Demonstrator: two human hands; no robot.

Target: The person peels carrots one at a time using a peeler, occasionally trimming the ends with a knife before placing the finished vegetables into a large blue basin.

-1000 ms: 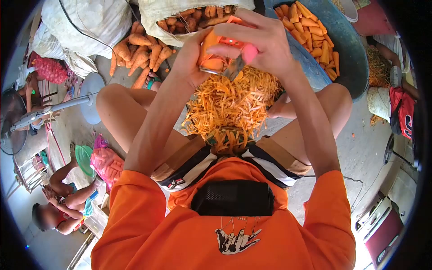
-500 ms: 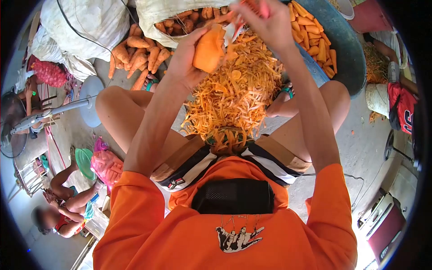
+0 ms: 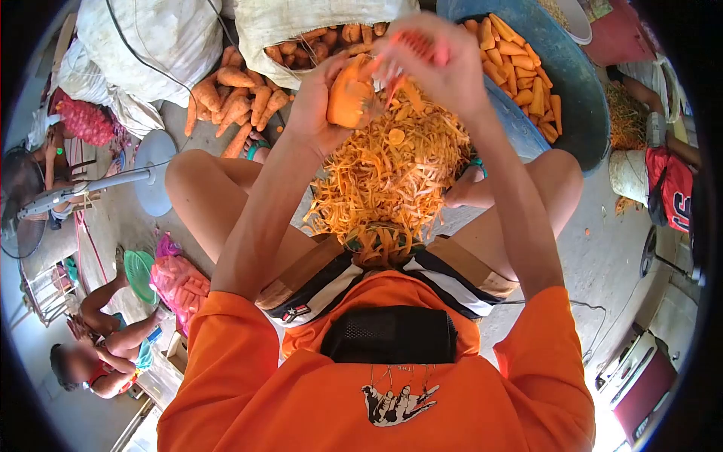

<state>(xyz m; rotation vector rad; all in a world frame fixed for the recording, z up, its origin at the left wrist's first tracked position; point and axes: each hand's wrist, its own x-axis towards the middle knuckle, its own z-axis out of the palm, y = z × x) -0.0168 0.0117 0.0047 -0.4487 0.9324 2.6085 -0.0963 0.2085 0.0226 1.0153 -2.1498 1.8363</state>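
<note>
My left hand [image 3: 318, 109] is wrapped round a thick orange carrot [image 3: 349, 99], holding it up over the heap of peelings [image 3: 388, 169]. Its surface looks smooth and bare of skin. In my right hand [image 3: 450, 71], blurred by motion, is a peeler with a red handle [image 3: 419, 45]. The peeler's head is close to the upper right side of the carrot; blur hides whether it touches. A strip of peel [image 3: 411, 96] shows just below the right hand.
Unpeeled carrots [image 3: 239, 96] lie by an open sack [image 3: 252, 34] of more carrots. Peeled carrots [image 3: 538, 98] fill part of a blue tub [image 3: 595, 113] at right. A fan [image 3: 22, 203] and a seated person [image 3: 113, 350] are at left, another person [image 3: 670, 181] at right.
My right hand and the peeler have moved slightly down over the carrot's side. The left hand keeps its hold on the carrot, and the view has shifted a little.
</note>
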